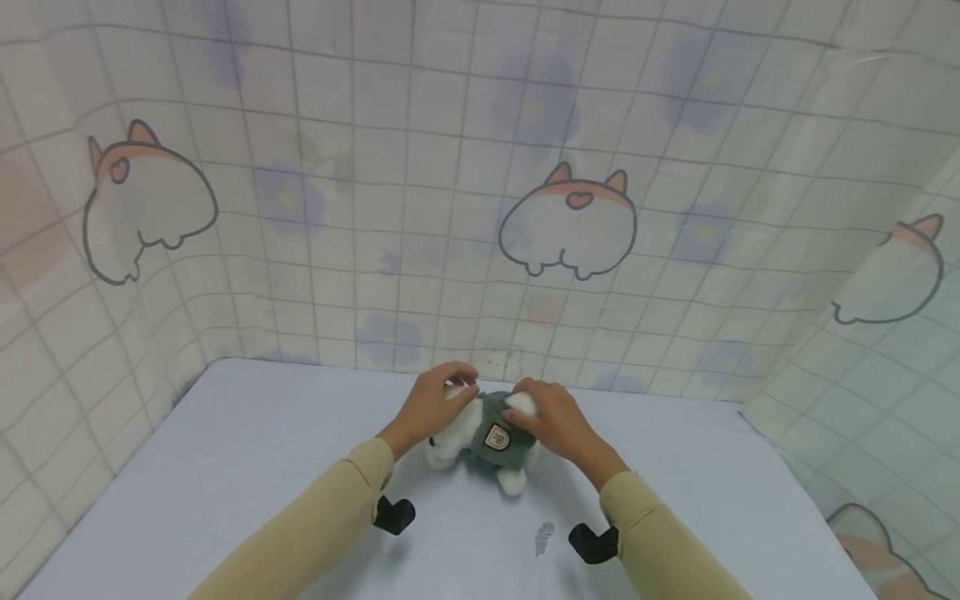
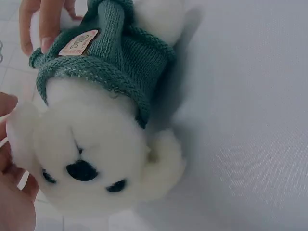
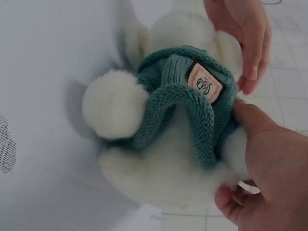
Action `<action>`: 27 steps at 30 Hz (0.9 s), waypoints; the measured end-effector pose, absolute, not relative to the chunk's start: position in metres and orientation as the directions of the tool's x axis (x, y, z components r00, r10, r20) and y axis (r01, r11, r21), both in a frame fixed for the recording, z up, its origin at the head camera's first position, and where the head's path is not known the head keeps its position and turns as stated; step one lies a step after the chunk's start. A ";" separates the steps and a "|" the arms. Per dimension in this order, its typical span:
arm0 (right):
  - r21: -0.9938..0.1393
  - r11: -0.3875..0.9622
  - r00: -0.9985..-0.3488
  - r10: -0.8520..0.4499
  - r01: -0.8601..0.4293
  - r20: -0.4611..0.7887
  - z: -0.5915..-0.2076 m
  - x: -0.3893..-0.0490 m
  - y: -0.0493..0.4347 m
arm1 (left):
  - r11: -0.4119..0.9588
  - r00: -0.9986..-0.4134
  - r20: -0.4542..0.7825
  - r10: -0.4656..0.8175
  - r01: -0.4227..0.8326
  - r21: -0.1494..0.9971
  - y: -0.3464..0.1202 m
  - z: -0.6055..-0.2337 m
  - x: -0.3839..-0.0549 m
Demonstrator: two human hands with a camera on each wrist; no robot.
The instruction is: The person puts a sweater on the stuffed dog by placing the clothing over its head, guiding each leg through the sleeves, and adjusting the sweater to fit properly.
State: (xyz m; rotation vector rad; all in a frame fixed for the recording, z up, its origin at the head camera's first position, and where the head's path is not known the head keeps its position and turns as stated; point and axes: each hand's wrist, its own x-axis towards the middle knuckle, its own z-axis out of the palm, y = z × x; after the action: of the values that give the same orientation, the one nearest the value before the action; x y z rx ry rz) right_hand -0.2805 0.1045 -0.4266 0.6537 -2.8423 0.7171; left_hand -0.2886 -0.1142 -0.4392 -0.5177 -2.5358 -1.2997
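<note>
A white plush teddy bear in a green knitted sweater lies on its side on the table, head toward the left. Its dark nose and eyes show in the left wrist view, and a pale badge is on the sweater. With thumb and curled fingers, my left hand holds the bear's upper ear. My right hand grips the upper arm side of the body, its thumb on the sweater and its other fingers partly hidden behind the white plush.
The white tabletop spreads around the bear. Behind it hangs a grid-patterned curtain with cartoon animal prints. A grey mesh-like patch lies in front of the bear. Black fittings stick out beneath both sleeves.
</note>
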 end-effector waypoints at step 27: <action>-0.427 0.744 -0.857 -0.426 -0.514 0.290 -0.437 -0.270 0.126 | 0.497 -0.915 0.237 0.328 0.380 0.780 -0.091 -0.454 -0.284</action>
State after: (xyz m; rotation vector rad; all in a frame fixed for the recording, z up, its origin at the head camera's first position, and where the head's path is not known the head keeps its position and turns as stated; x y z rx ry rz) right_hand -0.2701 0.1260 -0.4365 0.7530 -2.7691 0.7539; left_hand -0.2837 -0.0909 -0.4540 -0.6310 -2.6683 -1.4130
